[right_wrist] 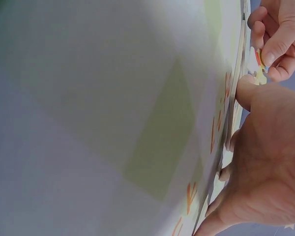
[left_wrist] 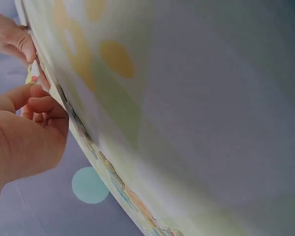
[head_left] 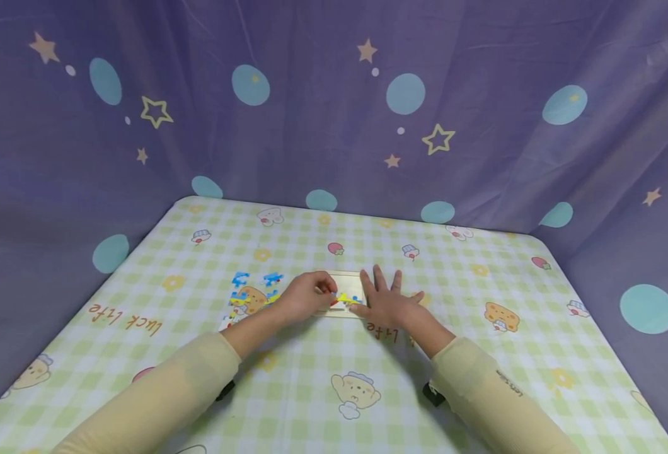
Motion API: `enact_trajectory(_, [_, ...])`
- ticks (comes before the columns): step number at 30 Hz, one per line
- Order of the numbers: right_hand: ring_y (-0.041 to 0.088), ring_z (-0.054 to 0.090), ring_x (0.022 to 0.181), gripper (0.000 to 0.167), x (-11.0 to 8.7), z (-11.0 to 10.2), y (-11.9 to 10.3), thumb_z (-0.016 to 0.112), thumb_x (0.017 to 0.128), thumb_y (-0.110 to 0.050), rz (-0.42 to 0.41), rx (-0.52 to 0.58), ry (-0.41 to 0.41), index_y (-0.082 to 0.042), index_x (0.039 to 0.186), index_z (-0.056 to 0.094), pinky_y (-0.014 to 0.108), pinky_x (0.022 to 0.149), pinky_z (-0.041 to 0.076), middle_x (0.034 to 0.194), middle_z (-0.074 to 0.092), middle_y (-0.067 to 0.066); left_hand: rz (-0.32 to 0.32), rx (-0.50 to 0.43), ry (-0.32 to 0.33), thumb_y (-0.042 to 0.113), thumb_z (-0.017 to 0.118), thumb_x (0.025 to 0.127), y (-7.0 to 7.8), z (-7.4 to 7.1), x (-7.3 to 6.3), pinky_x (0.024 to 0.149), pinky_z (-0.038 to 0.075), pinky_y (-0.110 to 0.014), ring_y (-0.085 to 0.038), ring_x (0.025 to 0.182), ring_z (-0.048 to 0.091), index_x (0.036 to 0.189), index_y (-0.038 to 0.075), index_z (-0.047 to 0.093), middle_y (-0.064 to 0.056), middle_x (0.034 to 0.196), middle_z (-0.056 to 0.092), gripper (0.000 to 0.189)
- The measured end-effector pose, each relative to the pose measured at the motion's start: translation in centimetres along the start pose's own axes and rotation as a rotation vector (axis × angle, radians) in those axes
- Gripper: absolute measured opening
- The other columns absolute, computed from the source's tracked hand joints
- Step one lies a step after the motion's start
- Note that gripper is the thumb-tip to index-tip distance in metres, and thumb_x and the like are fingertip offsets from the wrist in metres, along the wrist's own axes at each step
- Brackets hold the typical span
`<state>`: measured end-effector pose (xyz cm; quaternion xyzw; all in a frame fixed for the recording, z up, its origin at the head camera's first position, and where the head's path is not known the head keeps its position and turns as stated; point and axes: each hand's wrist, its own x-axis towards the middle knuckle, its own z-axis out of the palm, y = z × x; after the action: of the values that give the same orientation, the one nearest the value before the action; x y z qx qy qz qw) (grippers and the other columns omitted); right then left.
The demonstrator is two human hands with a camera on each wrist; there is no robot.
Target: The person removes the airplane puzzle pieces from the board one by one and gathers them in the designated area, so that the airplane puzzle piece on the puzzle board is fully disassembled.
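A small pale wooden puzzle tray (head_left: 345, 273) lies mid-table between the two hands. My left hand (head_left: 302, 297) reaches over its left side and pinches a colourful jigsaw piece (right_wrist: 259, 58) between thumb and fingertips. Yellow, blue and white jigsaw pieces (head_left: 353, 300) sit in the lower part of the tray. With fingers spread, my right hand (head_left: 392, 307) rests at the tray's right edge, its thumb near those pieces. In the left wrist view, the left hand's fingers hide part of the tray.
Several loose jigsaw pieces (head_left: 240, 279), blue, yellow and white, lie on the table left of the tray. A green-and-white checked cloth (head_left: 311, 391) with cartoon prints covers the table. Behind it hangs a purple curtain (head_left: 322, 126) with stars and dots.
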<state>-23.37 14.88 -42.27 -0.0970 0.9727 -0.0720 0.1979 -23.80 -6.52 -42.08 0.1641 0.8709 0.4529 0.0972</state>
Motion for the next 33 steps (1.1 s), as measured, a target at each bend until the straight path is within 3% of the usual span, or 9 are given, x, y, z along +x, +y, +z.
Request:
enact_trajectory(6, [0.051,-0.011,0.147,0.090,0.1,0.1,-0.2,0.040,0.097,-0.071,-0.005,0.002,0.000,-0.026,0.164,-0.002,0.090,0.092,0.011,0.168,-0.012,0.009,-0.052,-0.070,0.000,0.009,0.071,0.095,-0.4,-0.7,-0.3,0.058,0.050,-0.029,-0.019,0.074,0.058,0.099,0.007,0.068,-0.005,0.090,0.062,0.006])
enact_trajectory(14, [0.051,-0.013,0.147,0.090,0.2,0.0,-0.6,0.041,0.097,-0.071,0.002,0.014,-0.007,-0.027,0.164,-0.002,0.089,0.094,0.009,0.168,-0.013,0.008,-0.074,-0.118,-0.012,0.009,0.071,0.095,-0.5,-1.5,-0.8,0.057,0.052,-0.034,-0.020,0.060,0.056,0.102,0.006,0.067,-0.006,0.090,0.062,0.009])
enact_trajectory(29, [0.051,-0.014,0.147,0.089,0.0,0.0,-0.1,0.039,0.099,-0.070,-0.015,0.003,-0.005,-0.026,0.163,-0.004,0.090,0.092,0.009,0.168,-0.014,0.009,-0.094,-0.106,-0.023,0.012,0.069,0.097,-1.5,-2.5,-1.5,0.059,0.049,-0.032,-0.020,0.064,0.055,0.103,0.007,0.067,-0.006,0.090,0.062,0.009])
enact_trajectory(33, [0.052,-0.013,0.147,0.096,-0.2,-0.2,0.1,0.040,0.094,-0.076,-0.022,-0.002,-0.010,-0.026,0.163,-0.004,0.090,0.092,0.009,0.168,-0.014,0.009,-0.110,-0.106,-0.025,0.012,0.069,0.097,-1.7,-2.9,-1.8,0.058,0.048,-0.032,-0.021,0.064,0.055,0.104,0.007,0.067,-0.006,0.092,0.062,0.010])
